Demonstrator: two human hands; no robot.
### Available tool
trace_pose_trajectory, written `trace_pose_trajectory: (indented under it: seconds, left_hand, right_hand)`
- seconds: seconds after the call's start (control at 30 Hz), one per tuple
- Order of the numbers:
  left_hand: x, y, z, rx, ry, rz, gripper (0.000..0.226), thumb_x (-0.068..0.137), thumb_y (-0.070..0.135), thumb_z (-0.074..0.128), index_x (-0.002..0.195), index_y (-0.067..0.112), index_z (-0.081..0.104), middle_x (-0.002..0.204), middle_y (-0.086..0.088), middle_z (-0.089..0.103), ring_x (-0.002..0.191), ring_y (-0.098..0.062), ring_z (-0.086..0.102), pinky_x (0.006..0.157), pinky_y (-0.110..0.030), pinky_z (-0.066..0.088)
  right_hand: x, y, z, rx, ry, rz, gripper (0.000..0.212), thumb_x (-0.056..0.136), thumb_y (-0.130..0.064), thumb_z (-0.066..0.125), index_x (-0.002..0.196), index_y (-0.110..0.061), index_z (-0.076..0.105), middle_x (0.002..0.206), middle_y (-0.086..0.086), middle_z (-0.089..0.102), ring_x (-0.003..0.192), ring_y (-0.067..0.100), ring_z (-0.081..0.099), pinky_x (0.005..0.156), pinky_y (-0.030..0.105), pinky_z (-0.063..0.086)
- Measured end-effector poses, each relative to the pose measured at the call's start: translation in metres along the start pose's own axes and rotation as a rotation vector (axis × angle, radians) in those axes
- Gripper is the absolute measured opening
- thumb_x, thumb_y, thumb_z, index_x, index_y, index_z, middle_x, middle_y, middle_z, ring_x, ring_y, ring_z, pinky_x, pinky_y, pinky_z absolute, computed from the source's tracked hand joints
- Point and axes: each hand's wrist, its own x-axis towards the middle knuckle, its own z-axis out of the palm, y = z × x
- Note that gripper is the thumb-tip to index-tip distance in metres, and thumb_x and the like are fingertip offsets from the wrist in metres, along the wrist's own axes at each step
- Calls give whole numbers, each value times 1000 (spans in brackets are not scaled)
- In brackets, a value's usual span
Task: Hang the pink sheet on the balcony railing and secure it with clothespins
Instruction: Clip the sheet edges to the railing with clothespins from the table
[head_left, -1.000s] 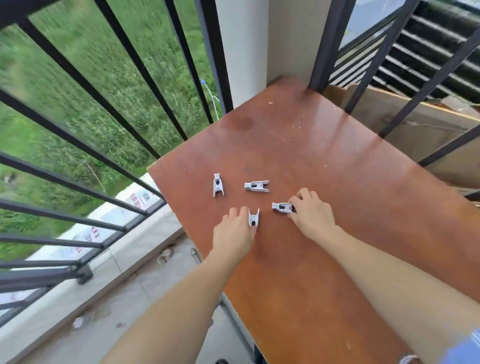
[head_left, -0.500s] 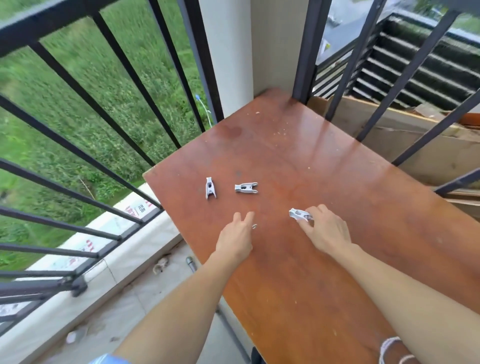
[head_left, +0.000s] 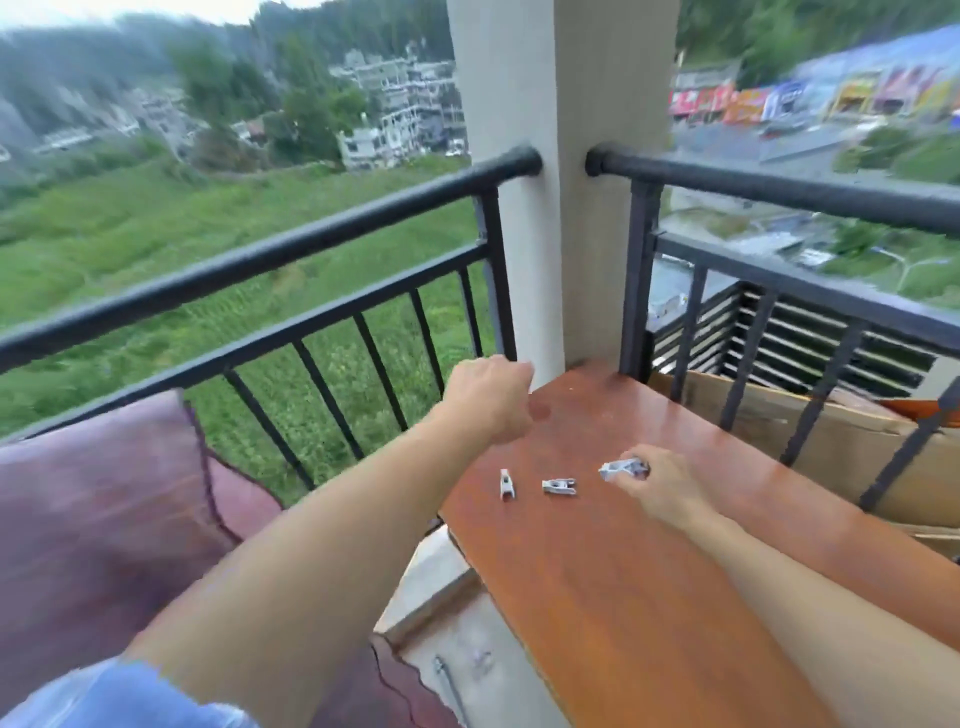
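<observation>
The pink sheet (head_left: 104, 519) hangs over the black balcony railing (head_left: 260, 260) at the left. My left hand (head_left: 488, 397) is raised in a closed fist in front of the railing bars, just past the table's far left corner. No clothespin shows in the fist. My right hand (head_left: 662, 491) hovers over the reddish-brown table (head_left: 623, 623) and pinches a white clothespin (head_left: 617, 469) by one end. Two more white clothespins lie on the table: one (head_left: 506, 484) near the left edge and another (head_left: 559, 486) beside it.
A pale square pillar (head_left: 561, 182) stands at the corner between the left railing and a second railing (head_left: 779, 189) on the right. Flat cardboard (head_left: 841, 447) leans behind the right railing's bars. A concrete ledge (head_left: 431, 587) runs below the table's left edge.
Each hand took a clothespin off the table, leaving two there. My left hand rose toward the railing in a fist. My view tilted up, bringing the top rail and pink sheet into sight.
</observation>
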Motion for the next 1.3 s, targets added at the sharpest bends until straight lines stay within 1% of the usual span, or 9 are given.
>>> trace_pose_trajectory:
  seconds: [0.23, 0.33, 0.6, 0.77, 0.87, 1.0, 1.13, 1.2, 1.3]
  left_hand:
    - [-94, -45, -145, 156, 247, -2, 15, 86, 31, 55, 90, 20, 46, 72, 4, 49, 80, -26, 59, 62, -34, 34]
    - [-137, -70, -170, 98, 213, -68, 24, 86, 33, 53, 101, 16, 46, 91, -2, 56, 83, -25, 54, 66, -35, 36]
    - [-211, -90, -167, 208, 151, -176, 17, 85, 39, 45, 87, 22, 45, 92, 1, 59, 74, -19, 47, 65, -34, 32]
    - [-229, -96, -179, -63, 73, -303, 49, 57, 73, 66, 89, 38, 56, 79, 22, 55, 76, -2, 52, 63, -27, 36]
    - [-236, -102, -198, -124, -62, -378, 79, 41, 75, 75, 110, 44, 56, 97, 25, 58, 89, -2, 56, 73, -26, 43]
    - [-229, -99, -196, 152, -50, -389, 30, 62, 51, 75, 74, 30, 58, 84, 13, 63, 77, -10, 56, 55, -24, 38]
    - [-218, -94, -181, 159, 79, -370, 33, 78, 47, 69, 65, 18, 58, 67, 7, 59, 71, -19, 57, 58, -28, 41]
    - [-221, -96, -180, 132, 114, -361, 29, 80, 48, 67, 71, 20, 61, 66, 9, 57, 71, -19, 57, 58, -28, 38]
    - [-227, -98, -177, 78, 169, -292, 21, 82, 44, 65, 72, 26, 58, 61, 12, 52, 65, -16, 54, 55, -27, 32]
  right_hand:
    - [-44, -122, -31, 116, 146, -255, 28, 71, -42, 79, 64, -20, 63, 59, -8, 60, 58, 7, 54, 52, 24, 38]
    - [-59, -165, -34, 195, 131, -312, 40, 71, -40, 80, 50, -25, 48, 49, -9, 51, 50, 3, 47, 47, 20, 32]
    - [-79, -237, -34, 440, -123, -476, 15, 72, -23, 74, 74, -12, 64, 64, 6, 66, 51, 12, 55, 46, 22, 42]
    - [-94, -265, -32, 746, -368, -410, 10, 75, -19, 61, 74, -10, 56, 61, 3, 51, 46, 9, 48, 40, 22, 39]
    - [-99, -272, -27, 732, -434, -465, 18, 87, -16, 61, 71, -13, 54, 61, 2, 49, 49, 11, 43, 43, 23, 37]
    - [-104, -282, -25, 753, -505, -570, 16, 92, -13, 59, 77, -7, 58, 61, 5, 61, 51, 14, 53, 46, 28, 46]
    - [-105, -290, -25, 832, -559, -650, 8, 95, -15, 57, 94, -10, 64, 56, -1, 58, 47, 15, 50, 43, 26, 42]
    - [-105, -294, -22, 799, -544, -711, 22, 90, -35, 65, 106, -21, 64, 62, -3, 54, 49, 16, 43, 42, 28, 34]
    - [-106, -303, -14, 608, -423, -835, 77, 66, -70, 70, 130, -33, 51, 91, -12, 63, 57, -7, 51, 52, 10, 39]
